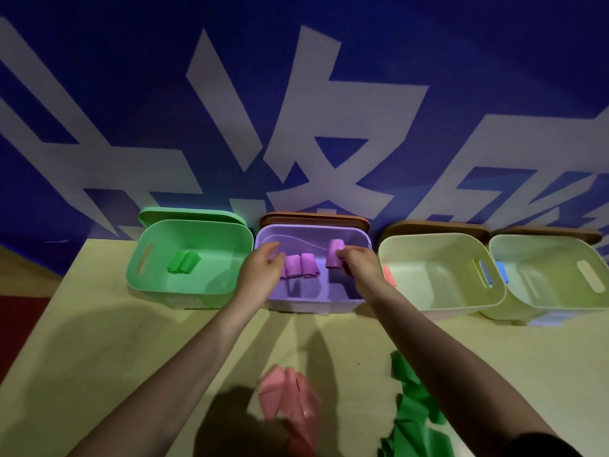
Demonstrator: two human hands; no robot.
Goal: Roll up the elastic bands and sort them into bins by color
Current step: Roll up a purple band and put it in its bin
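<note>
Green bin (158, 285): far left on the tabletop (131, 357), and there are two rolled green bands (184, 262) lying side by side inside.
Left hand (260, 275): reaching over the near-left rim of the purple bin (313, 300), fingers loosely curved with nothing in them, tips close to the two purple rolls (301, 265) lying on the bin floor.
Right hand (357, 263): over in the same bin, fingers pinching a third purple roll (334, 258), held upright near the right wall.
Third bin (461, 301): pale yellow-green, a bit of pink band (389, 275) showing at its left wall.
Fourth bin (560, 305): same pale colour, far right, something blue (501, 270) at its left side; can't tell more.
Near edge: loose pink bands (290, 397) heaped at centre, loose green bands (415, 413) strewn just right of them.
</note>
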